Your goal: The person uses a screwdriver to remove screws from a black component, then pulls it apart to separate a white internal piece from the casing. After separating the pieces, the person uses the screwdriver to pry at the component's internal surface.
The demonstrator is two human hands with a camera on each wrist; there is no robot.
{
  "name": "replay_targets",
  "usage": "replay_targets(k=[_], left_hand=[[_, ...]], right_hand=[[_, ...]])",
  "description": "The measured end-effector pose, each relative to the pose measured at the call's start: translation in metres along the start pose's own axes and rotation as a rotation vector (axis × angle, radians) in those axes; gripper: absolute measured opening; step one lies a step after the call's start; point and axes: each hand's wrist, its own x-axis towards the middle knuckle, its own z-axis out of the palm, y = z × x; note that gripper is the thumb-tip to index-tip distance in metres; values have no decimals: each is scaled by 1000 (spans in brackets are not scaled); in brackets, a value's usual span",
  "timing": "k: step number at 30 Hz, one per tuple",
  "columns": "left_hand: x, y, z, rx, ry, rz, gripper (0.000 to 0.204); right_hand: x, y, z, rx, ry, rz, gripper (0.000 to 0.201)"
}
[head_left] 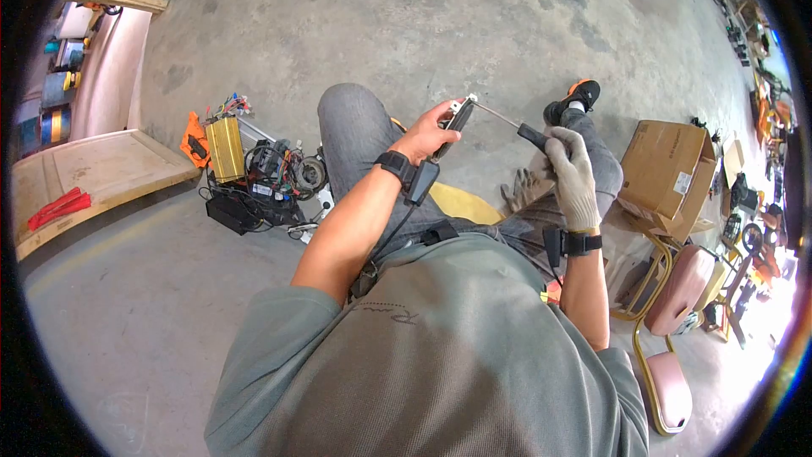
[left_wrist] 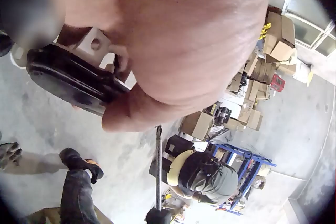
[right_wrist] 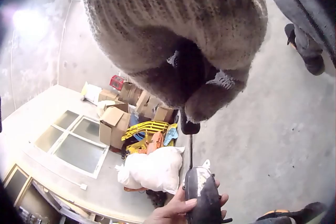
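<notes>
My bare left hand (head_left: 425, 135) grips a black plastic housing (head_left: 458, 124) with white fittings at its end. In the left wrist view the housing (left_wrist: 68, 79) has a smooth, glossy black side, with the thumb against it. My right hand (head_left: 573, 176), in a knit glove with dark palm patches, holds a screwdriver (head_left: 531, 135) by its black handle. The metal shaft points toward the left hand, its tip right at the white end of the housing. In the right wrist view the gloved fingers (right_wrist: 205, 100) curl round the handle.
A loose glove (head_left: 526, 189) lies between my legs near a yellow seat (head_left: 465, 203). To the left are a gold metal box (head_left: 225, 149), tangled wires and a wooden platform (head_left: 110, 173). A cardboard box (head_left: 661, 171) and pink-padded chair (head_left: 681, 288) stand right. Another person (left_wrist: 212, 179) bends farther off.
</notes>
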Motion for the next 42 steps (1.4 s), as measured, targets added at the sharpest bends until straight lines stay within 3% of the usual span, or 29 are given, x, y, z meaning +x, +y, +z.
replay_targets(k=[2, 8, 10, 11, 14, 16, 19, 23, 26, 28, 32, 34, 40, 42], left_hand=[[-2, 4, 2, 12, 5, -8, 71], [-4, 8, 2, -13, -16, -8, 72], [-5, 11, 1, 22, -40, -30, 72], [-5, 11, 1, 22, -43, -30, 72], [-6, 11, 1, 80, -53, -7, 71], [-6, 10, 1, 106, -37, -6, 71], [-3, 8, 0, 161, -44, 9, 71], [-2, 0, 0, 115, -23, 48, 72], [-3, 4, 1, 111, -8, 14, 73], [-1, 2, 0, 128, -16, 29, 74], [-4, 7, 2, 153, -6, 4, 74], [-6, 12, 2, 143, -26, -19, 73], [0, 1, -2, 161, -30, 11, 73], [-1, -1, -2, 156, -11, 33, 74]], right_hand=[[1, 3, -1, 22, -13, 100, 38], [2, 25, -2, -57, -14, -95, 41], [3, 15, -4, 63, -32, 147, 43], [2, 15, -3, 63, -30, 146, 43], [0, 20, -2, 121, -9, 133, 44], [0, 27, -5, -53, -4, -27, 45], [16, 44, -12, 109, 11, 49, 48], [2, 26, -4, 143, -6, 105, 50], [3, 30, -7, -93, -2, -55, 50], [1, 11, -3, 182, -13, 206, 51], [-4, 15, 3, 177, -14, 152, 44], [-3, 23, -1, -98, -4, -41, 43], [1, 18, -1, 176, 3, 155, 40], [0, 27, 2, 82, 31, 61, 38]])
